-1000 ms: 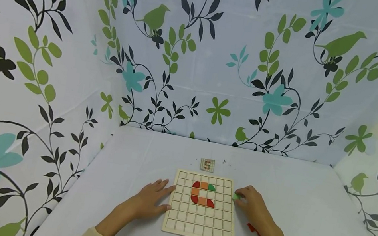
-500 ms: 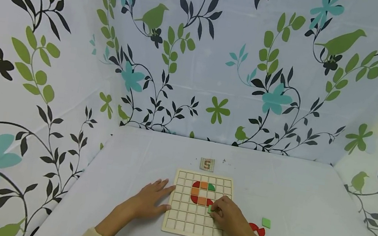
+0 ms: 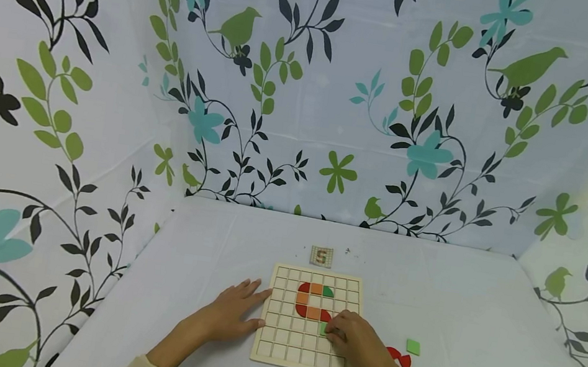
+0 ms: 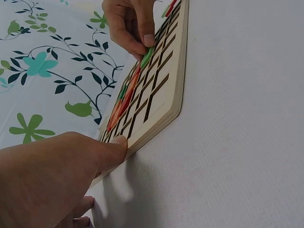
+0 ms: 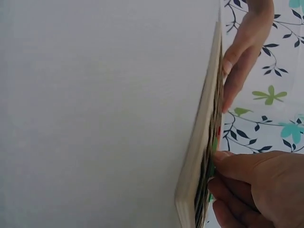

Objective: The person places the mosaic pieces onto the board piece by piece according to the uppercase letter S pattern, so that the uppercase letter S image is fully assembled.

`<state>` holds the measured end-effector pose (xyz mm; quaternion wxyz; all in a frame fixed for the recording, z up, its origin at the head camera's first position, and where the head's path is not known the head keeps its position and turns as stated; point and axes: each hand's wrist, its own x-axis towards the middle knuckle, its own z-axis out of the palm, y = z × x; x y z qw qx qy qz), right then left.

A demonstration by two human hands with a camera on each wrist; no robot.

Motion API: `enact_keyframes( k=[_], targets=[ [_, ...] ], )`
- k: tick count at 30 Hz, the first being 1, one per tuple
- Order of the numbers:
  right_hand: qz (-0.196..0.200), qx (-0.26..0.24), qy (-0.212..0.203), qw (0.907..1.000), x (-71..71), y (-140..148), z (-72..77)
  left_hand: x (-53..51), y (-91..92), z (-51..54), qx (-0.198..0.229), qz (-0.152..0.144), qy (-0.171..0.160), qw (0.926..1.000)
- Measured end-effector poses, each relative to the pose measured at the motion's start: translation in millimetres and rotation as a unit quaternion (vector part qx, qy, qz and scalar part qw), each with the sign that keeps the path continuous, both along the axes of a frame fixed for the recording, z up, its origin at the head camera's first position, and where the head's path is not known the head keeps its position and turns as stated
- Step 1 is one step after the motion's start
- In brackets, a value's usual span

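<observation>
A pale wooden grid board (image 3: 284,353) lies on the white table. Red, orange and dark green tiles (image 3: 313,313) sit in its cells as a curved shape. My right hand (image 3: 362,343) is over the board's right part, its thumb and fingers pinching a light green tile (image 3: 323,329) just below the lower red tile. The left wrist view shows the same green tile (image 4: 147,57) at the fingertips; whether it lies fully inside a cell I cannot tell. At the board's left edge, my left hand (image 3: 232,311) rests with spread, straight fingers, its thumb (image 4: 116,145) touching the rim.
Beyond the board lies a small card (image 3: 321,257) with an S-like figure. Right of the board are a loose light green square (image 3: 413,347) and red pieces (image 3: 404,362), partly behind the right forearm. A patterned cloth (image 3: 308,85) rises behind the table.
My right hand moved left from beside the board onto it, carrying a light green tile, and lowered it below the red tile. Another green square is now visible at right. The left hand stayed put.
</observation>
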<state>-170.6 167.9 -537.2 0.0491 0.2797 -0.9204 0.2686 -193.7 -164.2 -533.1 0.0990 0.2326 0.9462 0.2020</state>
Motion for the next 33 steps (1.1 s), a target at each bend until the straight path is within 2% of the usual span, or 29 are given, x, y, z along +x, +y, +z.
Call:
enact_keyframes(
  k=[9, 14, 18, 23, 25, 27, 31, 33],
  targets=[
    [-0.003, 0.000, 0.010, 0.9999, 0.9, -0.7, -1.6, 0.0, 0.2, 1.7, 0.000, -0.001, -0.002, 1.0000],
    [-0.013, 0.003, 0.001, 0.9999, 4.7, -1.0, 1.3, 0.3, 0.4, 1.9, -0.002, -0.001, -0.001, 1.0000],
    [-0.019, 0.017, 0.011, 0.9996, 6.7, 7.6, 6.3, 0.6, 0.4, 1.7, -0.001, -0.001, -0.004, 1.0000],
    [-0.064, 0.019, -0.040, 0.9970, 7.9, 37.1, 22.3, 0.7, 1.2, 2.6, 0.001, -0.001, -0.006, 1.0000],
    [-0.093, 0.019, -0.075, 0.9926, 8.1, 53.2, 30.7, 0.7, 1.3, 2.9, -0.001, -0.001, -0.006, 1.0000],
    [-0.109, 0.024, -0.092, 0.9894, 9.3, 70.7, 37.9, 0.3, 1.1, 3.2, -0.004, -0.002, -0.005, 1.0000],
    [-0.126, 0.022, -0.145, 0.9811, 16.8, 101.1, 47.4, -0.1, 1.0, 4.0, -0.007, -0.004, -0.004, 1.0000],
    [-0.120, 0.019, -0.171, 0.9777, 22.7, 113.1, 47.4, 0.3, 1.2, 4.0, -0.006, -0.004, -0.006, 1.0000]
  ],
)
